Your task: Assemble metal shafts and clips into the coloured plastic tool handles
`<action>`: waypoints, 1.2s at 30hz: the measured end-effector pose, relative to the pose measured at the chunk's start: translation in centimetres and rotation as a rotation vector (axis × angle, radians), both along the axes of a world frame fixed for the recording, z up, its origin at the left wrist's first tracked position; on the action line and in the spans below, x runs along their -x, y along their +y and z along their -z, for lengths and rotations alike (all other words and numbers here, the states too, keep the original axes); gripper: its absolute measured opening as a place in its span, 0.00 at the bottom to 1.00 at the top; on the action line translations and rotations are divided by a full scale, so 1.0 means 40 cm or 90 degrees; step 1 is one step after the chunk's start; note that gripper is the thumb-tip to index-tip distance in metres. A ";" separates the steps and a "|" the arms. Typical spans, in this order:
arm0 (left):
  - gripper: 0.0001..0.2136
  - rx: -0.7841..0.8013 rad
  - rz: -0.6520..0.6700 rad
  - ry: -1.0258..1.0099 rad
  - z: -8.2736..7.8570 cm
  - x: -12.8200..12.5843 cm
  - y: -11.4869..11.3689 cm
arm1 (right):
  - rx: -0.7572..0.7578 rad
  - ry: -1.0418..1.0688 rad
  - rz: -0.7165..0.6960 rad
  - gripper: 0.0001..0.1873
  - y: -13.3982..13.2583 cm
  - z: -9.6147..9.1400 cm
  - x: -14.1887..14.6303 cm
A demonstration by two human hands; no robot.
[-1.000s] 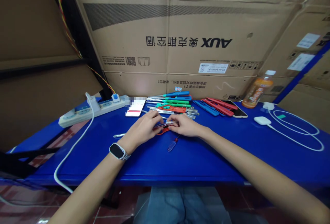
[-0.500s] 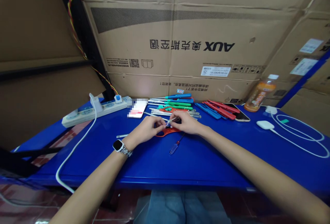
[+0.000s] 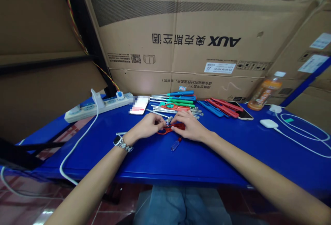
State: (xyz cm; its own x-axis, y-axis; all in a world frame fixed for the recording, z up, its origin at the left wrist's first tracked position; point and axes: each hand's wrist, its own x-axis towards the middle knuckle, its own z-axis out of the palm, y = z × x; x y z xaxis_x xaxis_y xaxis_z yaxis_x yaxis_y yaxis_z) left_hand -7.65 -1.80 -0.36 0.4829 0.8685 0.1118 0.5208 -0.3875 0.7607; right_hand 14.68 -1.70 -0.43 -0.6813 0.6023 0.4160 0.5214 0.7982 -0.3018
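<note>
My left hand [image 3: 151, 125] is closed, thumb and fingers pinched at the left side of an orange-red plastic handle shell [image 3: 163, 131] with a loop. Just past its fingertips is a small pale cylindrical part [image 3: 169, 119] with thin white wires; exactly what the pinch holds is hidden. From the right, my right hand [image 3: 190, 125] curls over the shell, its thumb against it and the bent fingers above, close to the pale part. A screwdriver [image 3: 176, 144] with a clear purplish handle lies below the right hand, its tip end hidden.
Long metal-tipped tools with blue and green handles [image 3: 181, 102] lie behind my hands. Red and blue handle shells [image 3: 223, 108] overlap a phone [image 3: 245, 115] at right, near an orange drink bottle [image 3: 266, 93]. A power strip [image 3: 107, 107], lit phone [image 3: 139, 106] and white cable [image 3: 77, 142] are at left.
My right hand has moved from a pinch beside the left fingertips to a looser curl over the shell. More of the red shell shows. My left hand stays pinched.
</note>
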 end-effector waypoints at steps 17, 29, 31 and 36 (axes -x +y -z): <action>0.08 -0.353 0.129 0.250 -0.008 -0.004 -0.034 | -0.040 -0.089 -0.056 0.12 0.002 0.024 -0.011; 0.08 -0.295 0.084 0.242 0.004 0.000 -0.029 | 0.017 -0.046 -0.063 0.11 0.001 0.028 -0.009; 0.08 -0.295 0.083 0.245 0.006 -0.002 -0.030 | 0.030 -0.054 -0.057 0.11 -0.002 0.023 -0.008; 0.09 -0.309 0.118 0.301 -0.007 -0.006 -0.051 | 0.062 -0.077 -0.040 0.13 -0.010 0.012 -0.009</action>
State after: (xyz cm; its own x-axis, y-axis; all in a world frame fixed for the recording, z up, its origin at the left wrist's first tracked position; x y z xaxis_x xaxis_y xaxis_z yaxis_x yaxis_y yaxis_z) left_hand -7.41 -3.86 -0.09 0.7106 0.6722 0.2079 0.6454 -0.7404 0.1879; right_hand 15.03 -2.11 -0.90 -0.7602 0.5906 0.2705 0.5088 0.8002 -0.3174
